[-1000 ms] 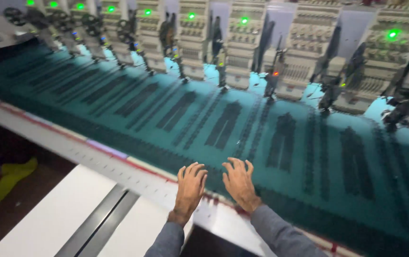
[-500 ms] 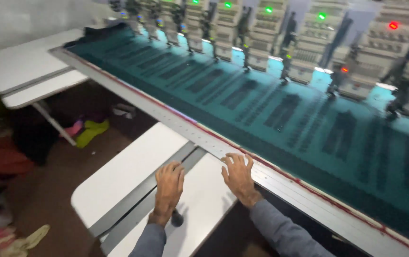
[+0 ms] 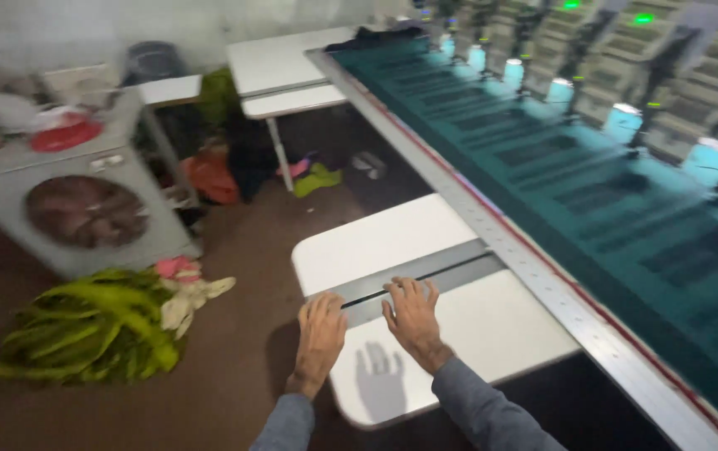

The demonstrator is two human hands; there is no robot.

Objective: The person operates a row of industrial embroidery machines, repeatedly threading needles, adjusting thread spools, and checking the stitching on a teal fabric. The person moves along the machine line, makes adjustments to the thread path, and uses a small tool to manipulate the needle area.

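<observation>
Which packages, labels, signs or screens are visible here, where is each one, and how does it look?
No package, sign or screen can be made out.
Small labels: top front of the grey box-shaped unit at left; pale little rectangles, too blurred to tell more.
Indicator lights: upper right on the row of machine heads above the teal fabric; small green glowing dots.
Both hands, left hand and right hand, lie flat on the white table, away from these.

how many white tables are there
2: one white table under both hands, left hand and right hand; another table farther back. More may lie outside the view.
</observation>
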